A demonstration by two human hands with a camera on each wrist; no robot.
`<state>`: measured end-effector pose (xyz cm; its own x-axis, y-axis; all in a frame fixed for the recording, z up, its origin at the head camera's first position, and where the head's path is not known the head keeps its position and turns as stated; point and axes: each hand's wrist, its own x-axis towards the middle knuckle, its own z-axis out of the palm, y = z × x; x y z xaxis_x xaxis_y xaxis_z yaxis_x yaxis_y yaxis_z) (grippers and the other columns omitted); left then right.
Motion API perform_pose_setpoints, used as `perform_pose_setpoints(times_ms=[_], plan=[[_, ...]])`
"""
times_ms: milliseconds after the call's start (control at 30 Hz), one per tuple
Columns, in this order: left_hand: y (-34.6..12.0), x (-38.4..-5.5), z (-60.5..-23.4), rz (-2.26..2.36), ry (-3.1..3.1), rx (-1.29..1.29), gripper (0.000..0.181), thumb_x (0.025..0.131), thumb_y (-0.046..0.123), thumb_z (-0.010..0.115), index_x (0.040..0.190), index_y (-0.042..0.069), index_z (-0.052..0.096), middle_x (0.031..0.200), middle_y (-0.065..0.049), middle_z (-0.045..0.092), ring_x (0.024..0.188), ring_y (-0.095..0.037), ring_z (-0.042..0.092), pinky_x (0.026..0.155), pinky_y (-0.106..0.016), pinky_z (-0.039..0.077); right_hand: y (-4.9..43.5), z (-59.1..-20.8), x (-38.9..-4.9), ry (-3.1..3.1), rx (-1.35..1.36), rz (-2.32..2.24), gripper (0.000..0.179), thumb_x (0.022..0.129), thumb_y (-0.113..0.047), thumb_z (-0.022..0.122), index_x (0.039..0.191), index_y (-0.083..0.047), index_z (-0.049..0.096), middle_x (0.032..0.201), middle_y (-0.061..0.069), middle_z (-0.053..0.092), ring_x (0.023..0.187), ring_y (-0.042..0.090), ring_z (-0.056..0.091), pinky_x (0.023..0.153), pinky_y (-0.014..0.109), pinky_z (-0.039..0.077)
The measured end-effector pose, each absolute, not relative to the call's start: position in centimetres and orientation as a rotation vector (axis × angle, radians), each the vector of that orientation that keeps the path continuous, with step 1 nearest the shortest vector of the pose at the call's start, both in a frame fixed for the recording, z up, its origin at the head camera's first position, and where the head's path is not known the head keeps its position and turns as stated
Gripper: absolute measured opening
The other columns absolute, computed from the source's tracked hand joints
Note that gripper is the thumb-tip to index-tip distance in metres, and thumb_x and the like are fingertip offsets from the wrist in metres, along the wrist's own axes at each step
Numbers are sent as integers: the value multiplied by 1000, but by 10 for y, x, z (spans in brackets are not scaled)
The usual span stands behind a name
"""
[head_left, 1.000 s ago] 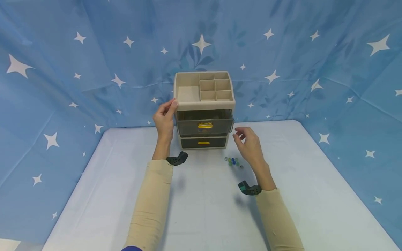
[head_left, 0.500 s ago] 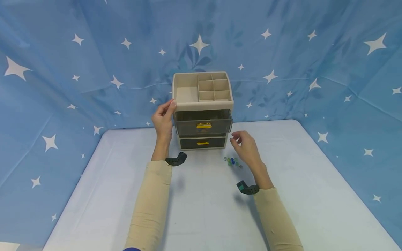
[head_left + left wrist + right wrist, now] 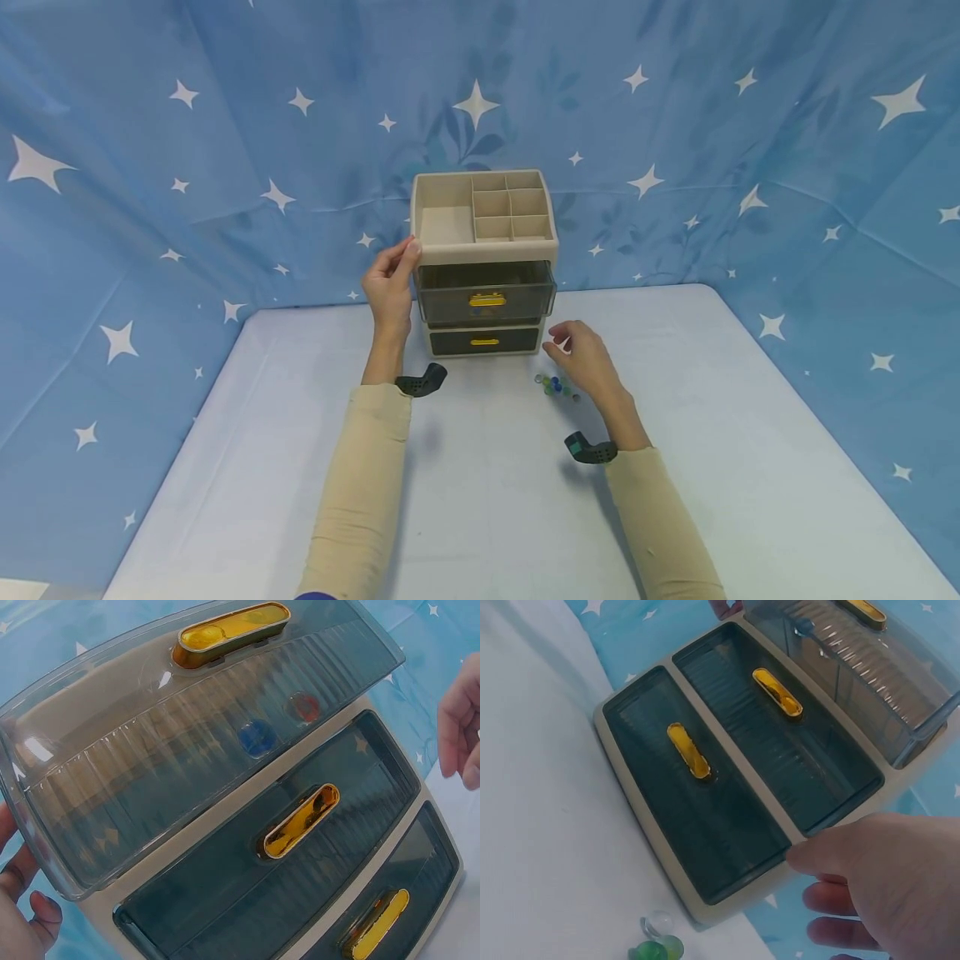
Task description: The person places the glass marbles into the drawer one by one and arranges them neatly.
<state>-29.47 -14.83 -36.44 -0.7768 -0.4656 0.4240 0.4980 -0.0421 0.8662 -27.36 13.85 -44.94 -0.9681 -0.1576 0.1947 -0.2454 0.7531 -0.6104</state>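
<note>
A cream desktop organizer [image 3: 483,252] has tinted drawers with gold handles. Its top drawer [image 3: 487,302] is pulled out, and a blue marble [image 3: 257,738] and a reddish marble [image 3: 304,707] show through its clear wall in the left wrist view. My left hand [image 3: 389,287] grips the organizer's upper left front corner, thumb at the front edge. Beside the lower right of the organizer hovers my right hand [image 3: 588,358], fingers loosely bent and nothing between them. Just below its fingertips, several glass marbles [image 3: 556,386] lie grouped on the white table.
The organizer's top holds one large compartment [image 3: 446,223] and several small compartments [image 3: 512,204]. Behind it hangs a blue cloth [image 3: 300,150] with white stars. The white tabletop [image 3: 480,500] reaches out in front and to both sides.
My right hand has dropped from beside the pulled-out drawer, moving down and slightly left toward the marbles. The left hand keeps its grip on the organizer's corner.
</note>
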Motion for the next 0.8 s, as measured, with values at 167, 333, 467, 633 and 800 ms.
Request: perform_pose_setpoints(times_ms=[167,333,467,633,800], plan=[[-146,-285,-357,-1878,-1598,-38,31,91,19,74,113,-2,73,91,13,72,82,-2,62,80,-18,52,140,-454,-276,-2865,352,986,33,95,-24,68,119,-1,64,109,15,65,98,29,60,86,43,53],[-146,-285,-358,-1888,-1594,-34,33,91,21,75,114,-3,72,92,12,72,83,-3,62,80,-19,52,141,-458,-277,-2893,385,987,33,94,-24,68,118,-1,65,108,15,65,96,28,60,83,43,52],[-146,-285,-358,-1894,-1585,-40,35,90,22,76,115,-3,72,92,10,72,83,-3,61,78,-20,51,141,-458,-277,-2936,398,982,34,94,-24,69,118,-1,65,107,14,66,93,27,60,81,41,52],[-146,-285,-358,-1898,-1589,-44,35,91,22,75,116,-2,72,91,12,70,83,-3,60,78,-20,51,140,-461,-278,-3013,386,974,34,94,-25,70,119,-2,65,107,13,66,93,26,61,82,40,53],[-146,-285,-358,-1904,-1592,-40,31,91,19,74,115,-1,73,90,13,70,82,-3,60,79,-21,51,140,-465,-281,-3086,388,970,33,93,-25,70,118,-3,66,110,14,66,97,27,61,87,43,54]])
